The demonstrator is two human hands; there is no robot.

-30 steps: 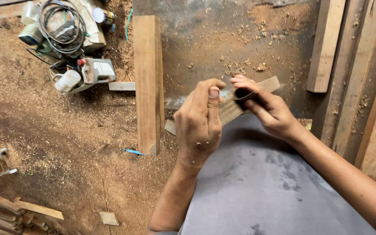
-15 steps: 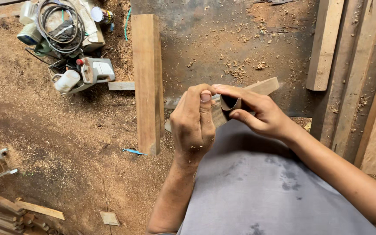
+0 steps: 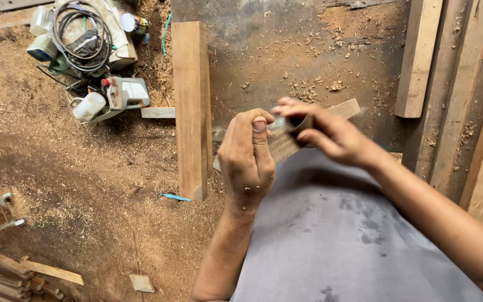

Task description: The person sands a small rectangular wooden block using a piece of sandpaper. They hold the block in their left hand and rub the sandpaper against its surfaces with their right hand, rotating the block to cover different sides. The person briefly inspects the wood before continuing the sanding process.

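Both hands' fingers stay closed: left hand (image 3: 248, 156) fisted, right hand (image 3: 331, 134) now pinching the dark object (image 3: 296, 124) closer.

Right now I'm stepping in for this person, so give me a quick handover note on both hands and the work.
Left hand: fisted around something small, thumb up; what it grips is hidden.
Right hand: pinching a small dark piece against the left hand's hold, blurred.
Below them: a thin wood strip and a thick plank on the sawdust floor; power tools far left.
Done or left: cannot tell.
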